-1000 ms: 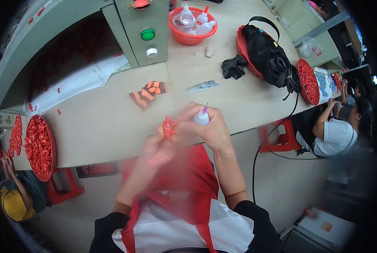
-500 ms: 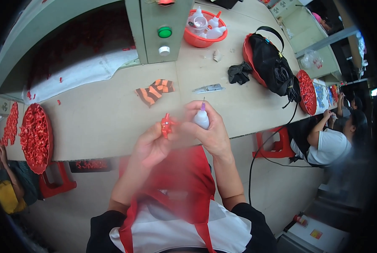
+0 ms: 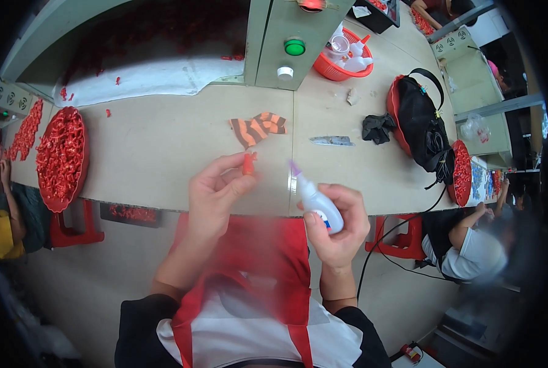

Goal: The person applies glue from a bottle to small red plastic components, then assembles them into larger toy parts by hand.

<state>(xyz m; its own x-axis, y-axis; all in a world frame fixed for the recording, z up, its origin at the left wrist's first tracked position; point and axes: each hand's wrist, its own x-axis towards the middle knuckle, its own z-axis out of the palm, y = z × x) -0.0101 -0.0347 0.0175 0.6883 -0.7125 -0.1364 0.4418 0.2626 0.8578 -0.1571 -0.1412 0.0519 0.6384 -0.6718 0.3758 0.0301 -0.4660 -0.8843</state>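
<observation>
One red piece (image 3: 248, 164) sits pinched in the left hand (image 3: 214, 189) while the right hand (image 3: 342, 232) curls round a bottle (image 3: 318, 205), best squeezed gently.

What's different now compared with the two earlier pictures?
The right hand has moved rightward, away from the left hand, and tipped its bottle so the purple tip points up and left. The left hand's red piece now shows a different side. Neither was let go. The view has swung; the striped cloth and red basket look undisturbed.
</observation>
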